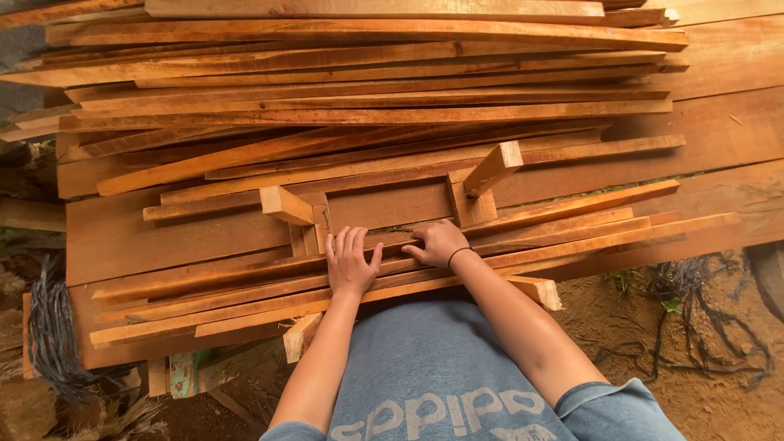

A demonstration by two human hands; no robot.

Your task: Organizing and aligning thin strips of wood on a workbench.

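Outdoors, over bare reddish dirt [719, 392] strewn with dark cord scraps, a big pile of sawn orange-brown wood [367, 90] lies heaped on broad planks. At the pile's near edge, just in front of the person's grey shirt [433, 376], both hands rest on a layer of long thin slats [572, 237]. The left hand [351, 263] lies flat, fingers straight and close together, palm pressing down on the slats. The right hand [438, 242] is curled, fingertips hooked over the top of a slat, a dark band at its wrist; it grips nothing fully that can be seen. The slats run across the view, left to right, tilting slightly upward toward the right edge of the pile, their long axis roughly parallel to the near edge. Two short wooden blocks [286, 204] [492, 167] stand just beyond the hands. The slats look stiff, light singly, rough-sawn and likely splintery; being long and thin, each would probably flex and tip if lifted at one end, so a hold near the middle seems steadier.
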